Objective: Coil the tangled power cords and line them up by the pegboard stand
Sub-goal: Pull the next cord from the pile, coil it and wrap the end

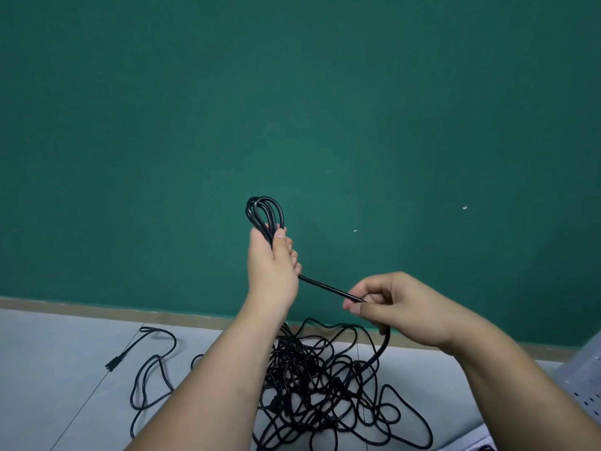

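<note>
My left hand is raised in front of the green wall and grips a small bundle of black cord loops that stick up above its fingers. From that hand a taut stretch of the same black cord runs down to the right into my right hand, which pinches it between thumb and fingers. Below the right hand the cord curves down into a tangled pile of black power cords on the floor. One loose cord with a plug end trails off to the left.
A green wall with a beige baseboard stands just behind the pile. The floor is grey tile. A perforated grey metal panel shows at the right edge.
</note>
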`<state>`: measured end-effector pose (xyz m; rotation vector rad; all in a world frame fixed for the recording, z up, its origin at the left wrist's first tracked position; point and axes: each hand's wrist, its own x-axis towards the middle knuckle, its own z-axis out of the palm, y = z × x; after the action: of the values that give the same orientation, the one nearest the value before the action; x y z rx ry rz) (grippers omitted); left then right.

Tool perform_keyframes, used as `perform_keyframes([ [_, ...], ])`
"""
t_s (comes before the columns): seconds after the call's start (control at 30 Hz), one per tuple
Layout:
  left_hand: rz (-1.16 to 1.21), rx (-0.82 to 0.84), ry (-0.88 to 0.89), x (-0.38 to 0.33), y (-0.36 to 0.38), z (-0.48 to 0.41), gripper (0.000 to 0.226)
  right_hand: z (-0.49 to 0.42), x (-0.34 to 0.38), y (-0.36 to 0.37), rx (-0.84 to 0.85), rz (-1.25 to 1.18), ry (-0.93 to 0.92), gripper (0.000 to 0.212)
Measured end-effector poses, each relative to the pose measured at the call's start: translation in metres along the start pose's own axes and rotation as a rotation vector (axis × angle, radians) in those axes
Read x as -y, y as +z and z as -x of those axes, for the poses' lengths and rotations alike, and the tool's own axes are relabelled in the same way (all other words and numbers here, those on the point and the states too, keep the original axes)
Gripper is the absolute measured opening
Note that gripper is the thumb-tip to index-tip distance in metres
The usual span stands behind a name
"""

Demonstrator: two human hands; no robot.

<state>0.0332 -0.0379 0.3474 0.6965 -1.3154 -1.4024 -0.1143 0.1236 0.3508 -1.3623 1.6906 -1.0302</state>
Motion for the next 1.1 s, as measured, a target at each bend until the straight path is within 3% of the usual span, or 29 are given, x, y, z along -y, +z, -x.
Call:
perform_keyframes([
  [0.17,0.021,-0.163,0.03,-0.006,-0.001,-0.002,0.019,0.01,0.017,-0.008,-0.151,0.113,-0.021,0.007],
  [0.33,0.073,-0.208,-0.043,-0.01,0.005,-0.003,0.018,0.025,0.05,-0.005,-0.508,0.467,-0.355,0.017],
  [0.43,0.071,0.064,-0.112,-0.004,0.007,0.0,0.013,0.028,0.059,-0.002,-0.727,0.637,-0.592,0.016],
  [0.53,-0.032,0.472,-0.188,0.003,0.013,0.02,0.016,0.021,0.051,-0.001,-0.799,0.567,-0.595,0.02],
  [0.6,-0.066,0.621,-0.232,0.002,0.02,0.035,0.022,0.015,0.045,0.003,-0.803,0.499,-0.546,0.019],
  [0.83,0.035,0.691,-0.385,-0.008,0.028,0.049,0.068,0.008,0.033,0.001,-0.879,0.349,-0.323,0.023],
  [0.97,-0.156,0.742,-0.263,-0.004,0.025,0.048,0.06,0.01,0.032,0.001,-0.893,0.346,-0.342,0.03],
  [1.1,0.002,0.788,-0.342,-0.009,0.028,0.056,0.044,0.009,0.032,0.004,-0.888,0.342,-0.382,0.031],
])
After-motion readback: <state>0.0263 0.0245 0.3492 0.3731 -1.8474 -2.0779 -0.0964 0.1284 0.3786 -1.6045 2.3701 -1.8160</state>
